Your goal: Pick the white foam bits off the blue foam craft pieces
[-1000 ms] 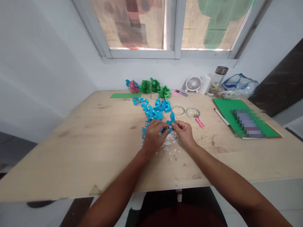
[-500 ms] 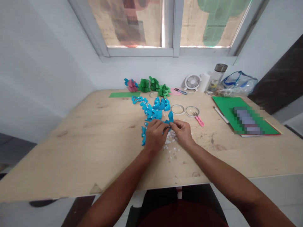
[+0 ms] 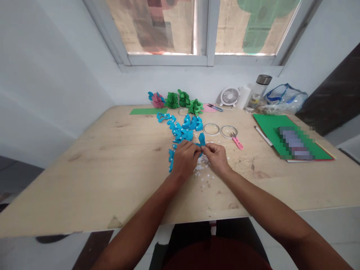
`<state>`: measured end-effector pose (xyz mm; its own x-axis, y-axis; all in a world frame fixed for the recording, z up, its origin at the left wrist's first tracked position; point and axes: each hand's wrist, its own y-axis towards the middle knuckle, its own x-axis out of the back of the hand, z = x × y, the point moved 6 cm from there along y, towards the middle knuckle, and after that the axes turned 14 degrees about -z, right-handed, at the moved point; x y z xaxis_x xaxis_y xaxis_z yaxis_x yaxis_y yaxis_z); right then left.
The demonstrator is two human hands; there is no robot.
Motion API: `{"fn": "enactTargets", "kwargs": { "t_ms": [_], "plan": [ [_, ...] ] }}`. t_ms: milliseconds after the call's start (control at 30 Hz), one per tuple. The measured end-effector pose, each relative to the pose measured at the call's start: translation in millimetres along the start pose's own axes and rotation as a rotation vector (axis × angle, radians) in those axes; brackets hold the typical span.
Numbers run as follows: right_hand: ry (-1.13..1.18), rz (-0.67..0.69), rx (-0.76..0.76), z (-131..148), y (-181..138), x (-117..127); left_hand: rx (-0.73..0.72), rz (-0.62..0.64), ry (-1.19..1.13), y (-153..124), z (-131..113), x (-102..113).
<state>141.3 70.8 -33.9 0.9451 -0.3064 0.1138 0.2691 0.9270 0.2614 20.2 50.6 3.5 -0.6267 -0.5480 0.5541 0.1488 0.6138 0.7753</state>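
Note:
My left hand (image 3: 184, 160) and my right hand (image 3: 216, 157) meet over the middle of a wooden table (image 3: 112, 176), both pinched on one blue paper cut-out (image 3: 201, 140) that sticks up between the fingertips. Beyond the hands lies a spread of several more blue paper cut-outs (image 3: 181, 127). Small white paper scraps (image 3: 203, 168) are scattered on the table under and in front of the hands. More blue pieces (image 3: 170, 159) lie just left of my left hand.
Two tape rings (image 3: 211, 129) and pink-handled snips (image 3: 236, 140) lie right of the blue pile. Green paper flowers (image 3: 182, 100) and a pink-blue one (image 3: 156, 100) stand at the back. At the right are green card sheets (image 3: 292, 140), a pen (image 3: 263, 135), a small fan (image 3: 230, 96), a bottle (image 3: 257, 93) and a plastic bag (image 3: 284, 99).
Both hands stay pinched on the blue cut-out, their fingertips drawn a little closer together. The view has shifted slightly.

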Motion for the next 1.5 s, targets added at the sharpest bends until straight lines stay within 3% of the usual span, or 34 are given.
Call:
{"fn": "enactTargets", "kwargs": {
  "t_ms": [300, 567, 800, 1100, 1367, 1500],
  "plan": [
    [0.044, -0.026, -0.058, -2, 1, 2, -0.008, 0.057, -0.039, -1, 3, -4],
    [0.062, -0.041, -0.089, -2, 5, 6, 0.205, -0.044, -0.062, 5, 23, 15],
    [0.049, -0.041, -0.094, -7, 4, 6, 0.332, -0.038, -0.042, 2, 37, 12],
    [0.057, -0.047, -0.093, -6, 5, 7, 0.446, 0.061, 0.0, 2, 41, 13],
    [0.109, -0.043, -0.098, -6, 5, 7, 0.388, 0.047, -0.135, 4, 39, 12],
    [0.091, -0.051, -0.096, -8, 6, 7, 0.418, 0.095, -0.057, 4, 41, 11]
  ]
}}
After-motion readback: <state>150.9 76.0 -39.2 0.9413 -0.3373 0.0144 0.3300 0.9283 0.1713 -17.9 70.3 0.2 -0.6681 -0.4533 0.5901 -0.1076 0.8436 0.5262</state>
